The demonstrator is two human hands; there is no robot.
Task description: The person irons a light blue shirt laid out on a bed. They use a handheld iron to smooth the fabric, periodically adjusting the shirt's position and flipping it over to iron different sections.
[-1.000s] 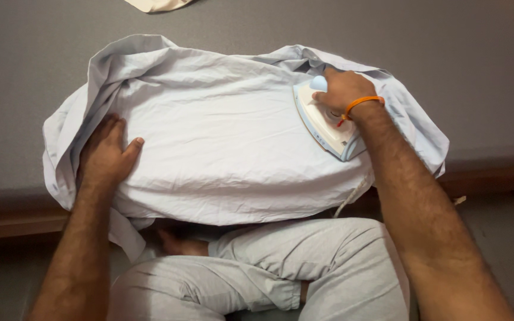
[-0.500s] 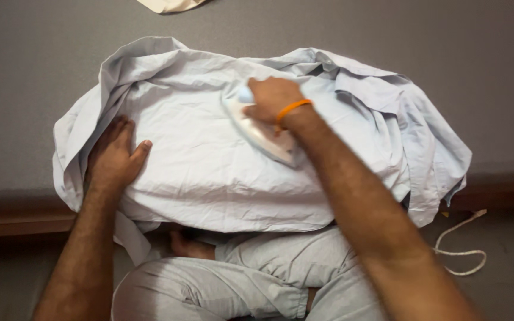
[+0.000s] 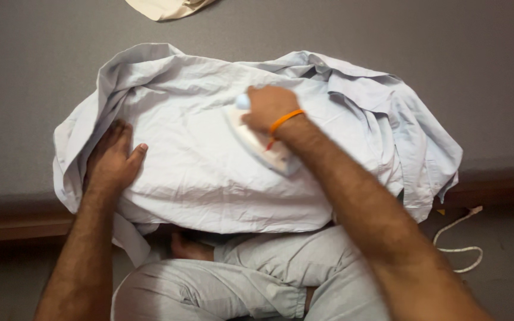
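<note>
A pale blue shirt [image 3: 203, 178] lies spread and wrinkled on a grey padded surface [image 3: 435, 47]. My right hand [image 3: 267, 107], with an orange band at the wrist, grips the handle of a white and light blue iron [image 3: 256, 142] that rests on the middle of the shirt. My left hand [image 3: 112, 159] lies flat on the shirt's left side, fingers spread, pressing the cloth down. The shirt's right part is bunched in folds beyond the iron.
A white cord [image 3: 462, 244] loops on the floor at the lower right. A cream cloth [image 3: 165, 7] shows at the top edge. My legs in light grey trousers [image 3: 257, 273] are crossed below the surface's brown front edge [image 3: 13, 229].
My right hand slid the iron from the shirt's right side leftward to the middle. My left hand stayed pressed on the left side.
</note>
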